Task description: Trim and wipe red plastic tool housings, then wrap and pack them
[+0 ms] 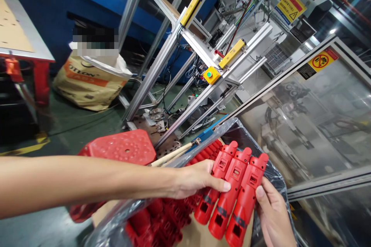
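Three red moulded plastic housings (232, 193) are held side by side over a carton. My left hand (194, 179) reaches in from the left and grips them, its thumb lying across the leftmost piece. At the lower right, my right hand (271, 216) holds the rightmost housing with its thumb on top. Under the hands, a cardboard box lined with a clear plastic bag (116, 227) holds several more red housings (162, 220) packed in rows.
A red plastic stool (121, 148) stands left of the box, with a wooden handle (174, 155) beside it. An aluminium machine frame (185, 42) with a yellow button box (211, 75) stands behind. A clear guard panel (319, 119) is at right, a tan sack (87, 85) at left.
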{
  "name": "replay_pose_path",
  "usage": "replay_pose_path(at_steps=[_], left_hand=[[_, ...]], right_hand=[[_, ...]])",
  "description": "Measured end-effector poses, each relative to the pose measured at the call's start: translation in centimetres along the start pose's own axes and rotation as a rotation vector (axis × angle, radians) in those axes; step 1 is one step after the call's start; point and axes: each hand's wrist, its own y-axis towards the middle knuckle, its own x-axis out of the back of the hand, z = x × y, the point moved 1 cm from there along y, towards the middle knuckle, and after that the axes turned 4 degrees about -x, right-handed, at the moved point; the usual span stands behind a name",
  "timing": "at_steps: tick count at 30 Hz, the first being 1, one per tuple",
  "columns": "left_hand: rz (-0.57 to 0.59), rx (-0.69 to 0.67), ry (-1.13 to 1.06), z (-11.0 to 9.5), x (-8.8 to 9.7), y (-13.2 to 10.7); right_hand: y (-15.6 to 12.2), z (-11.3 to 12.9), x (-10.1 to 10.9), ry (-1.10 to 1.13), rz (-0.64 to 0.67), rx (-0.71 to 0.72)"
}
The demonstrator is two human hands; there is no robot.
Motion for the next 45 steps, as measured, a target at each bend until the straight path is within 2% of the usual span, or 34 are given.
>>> replay_pose_path(at_steps=[7,11,13,16,17,19,21,23,27,30,32,35,37,41,45], left_hand=[[-0.018,-0.009,0.017,-0.1,-0.3,-0.3],[-0.081,-0.032,-0.012,-0.2,-0.3,-0.2],[-0.194,-0.095,-0.039,-0.5,0.0,-0.1],[-0.379,-0.237,-0.068,-1.2,0.7,0.2],[-0.417,-0.279,-0.077,-1.5,1.0,0.3],[-0.463,-0.335,-0.095,-1.8,1.3,0.5],[-0.514,-0.355,-0.117,-2.2,1.4,0.5],[-0.562,-0.348,-0.13,-2.5,1.2,0.5],[-0.634,-0.314,-0.12,-3.0,0.8,0.4],[-0.703,-0.282,-0.123,-3.1,0.8,0.4],[-0.724,-0.263,-0.125,-3.1,1.0,0.4],[-0.714,-0.233,-0.127,-2.9,1.3,0.4],[-0.692,-0.221,-0.131,-2.8,1.4,0.4],[-0.624,-0.213,-0.118,-2.6,1.5,0.5],[-0.612,-0.229,-0.09,-2.4,1.5,0.3]], right_hand=[[-0.2,0.0,-0.1,-0.003,-0.039,-0.022],[1.4,-0.8,0.7,-0.049,-0.009,-0.015],[2.7,-3.0,1.5,-0.282,0.061,-0.042],[4.2,-8.4,2.7,-0.956,0.182,-0.129],[4.6,-10.2,3.0,-1.087,0.207,-0.168],[5.6,-13.1,3.4,-1.234,0.232,-0.235],[7.5,-14.2,3.6,-1.264,0.221,-0.252],[10.9,-13.9,3.8,-1.293,0.164,-0.221],[20.1,-12.0,2.6,-1.309,0.006,-0.17],[26.2,-11.7,-0.2,-1.309,-0.057,-0.196],[28.9,-12.2,-2.5,-1.316,-0.065,-0.24],[31.0,-13.0,-5.0,-1.333,-0.073,-0.303],[31.6,-13.2,-5.8,-1.336,-0.09,-0.334],[31.7,-12.3,-5.6,-1.278,-0.151,-0.366],[29.9,-11.0,-4.1,-1.131,-0.242,-0.338]])
